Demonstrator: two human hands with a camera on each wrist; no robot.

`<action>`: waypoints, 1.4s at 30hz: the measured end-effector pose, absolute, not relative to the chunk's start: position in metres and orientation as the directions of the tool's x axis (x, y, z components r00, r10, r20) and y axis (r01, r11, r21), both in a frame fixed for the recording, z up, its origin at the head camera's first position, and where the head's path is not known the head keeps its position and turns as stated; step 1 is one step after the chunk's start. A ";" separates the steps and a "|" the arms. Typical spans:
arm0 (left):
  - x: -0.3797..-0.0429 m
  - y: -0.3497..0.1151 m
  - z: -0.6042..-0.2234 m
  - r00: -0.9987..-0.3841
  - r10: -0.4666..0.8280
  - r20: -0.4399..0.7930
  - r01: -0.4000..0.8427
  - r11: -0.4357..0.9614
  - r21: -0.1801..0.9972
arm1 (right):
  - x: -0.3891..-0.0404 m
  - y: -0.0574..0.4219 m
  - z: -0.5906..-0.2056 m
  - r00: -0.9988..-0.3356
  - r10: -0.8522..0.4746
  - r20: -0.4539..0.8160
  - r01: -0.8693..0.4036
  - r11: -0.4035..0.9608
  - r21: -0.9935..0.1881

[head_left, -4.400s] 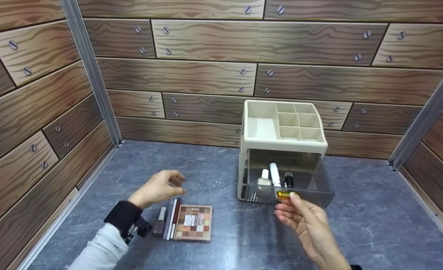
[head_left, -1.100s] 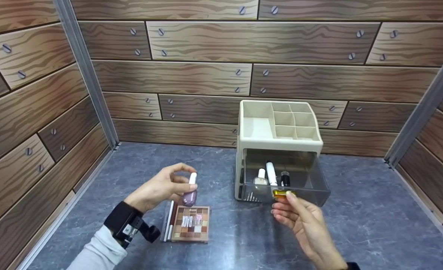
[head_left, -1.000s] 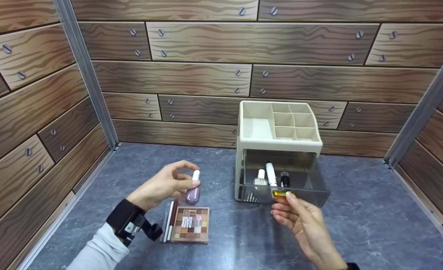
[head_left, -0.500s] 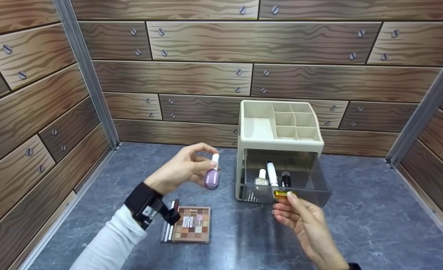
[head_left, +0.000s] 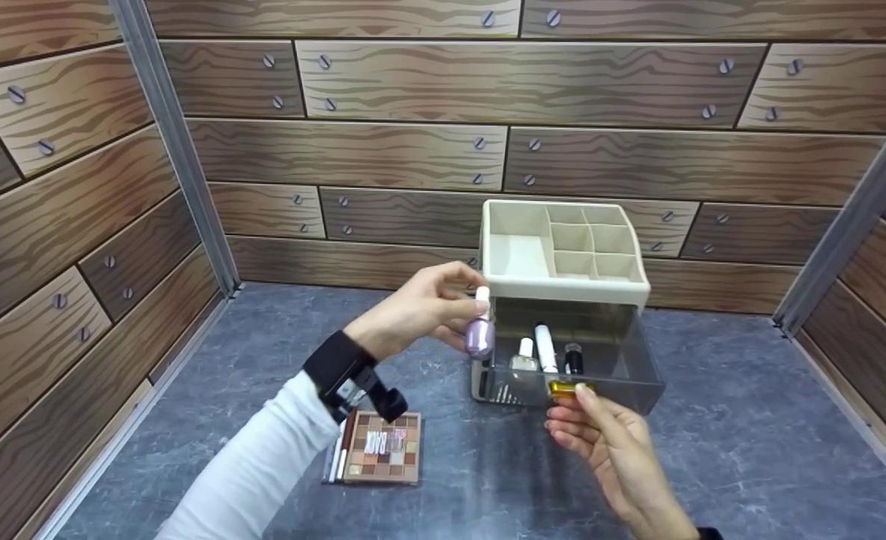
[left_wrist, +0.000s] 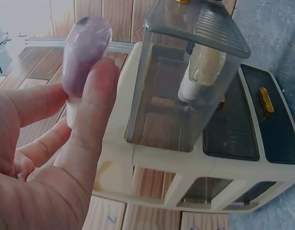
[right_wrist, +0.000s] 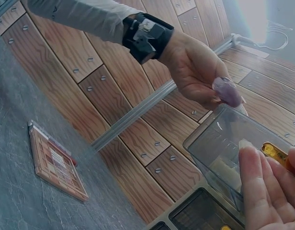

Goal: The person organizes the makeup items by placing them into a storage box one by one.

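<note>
My left hand (head_left: 424, 311) pinches a bottle of purple nail polish (head_left: 480, 337) by its white cap, upright at the left edge of the drawer. Thumb and fingers of my right hand (head_left: 619, 457) hold the gold handle (head_left: 563, 389) of the smoky clear drawer (head_left: 626, 394), which is pulled out of a cream cosmetics organizer (head_left: 563, 286). Inside the drawer are a clear bottle with a white cap (head_left: 524, 356), a white tube (head_left: 545, 347) and a small black-capped item (head_left: 574, 358). In the left wrist view the purple polish (left_wrist: 85, 55) is beside the drawer.
An eyeshadow palette (head_left: 384, 448) lies on the grey marbled table (head_left: 750, 420), with slim pencil-like sticks (head_left: 339, 456) along its left side. Divided compartments (head_left: 593, 238) form the organizer's top. Lower drawers with gold handles (left_wrist: 266, 100) show in the left wrist view. Wood-patterned walls surround the table.
My left hand has picked up the purple nail polish from beside the palette and carried it right and up to the drawer. My right hand has stayed on the drawer handle.
</note>
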State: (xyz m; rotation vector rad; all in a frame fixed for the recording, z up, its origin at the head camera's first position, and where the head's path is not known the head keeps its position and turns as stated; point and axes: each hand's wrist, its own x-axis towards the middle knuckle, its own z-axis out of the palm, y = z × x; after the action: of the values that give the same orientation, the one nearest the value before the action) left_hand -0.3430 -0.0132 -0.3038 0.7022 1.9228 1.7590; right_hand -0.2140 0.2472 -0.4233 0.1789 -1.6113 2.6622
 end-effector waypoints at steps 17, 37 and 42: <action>-0.353 0.037 -0.295 -0.787 0.617 -0.010 0.067 0.101 0.993 | -0.214 0.249 -0.421 -0.992 -0.048 0.116 -0.081 -0.456 -0.886; -0.334 0.068 -0.285 -0.723 0.649 0.237 0.682 0.619 0.389 | -0.213 0.249 -0.421 -0.997 -0.017 0.070 -0.056 -0.439 -0.897; -0.333 0.071 -0.284 -0.741 0.625 0.244 0.671 0.680 0.295 | -0.213 0.248 -0.421 -0.997 -0.026 0.078 -0.058 -0.444 -0.894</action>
State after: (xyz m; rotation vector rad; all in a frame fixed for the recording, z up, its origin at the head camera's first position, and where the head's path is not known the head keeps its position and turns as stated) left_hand -0.3331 0.0714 -0.2840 1.1588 2.9915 0.6065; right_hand -0.2134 0.2477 -0.4209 0.1251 -1.6455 2.6508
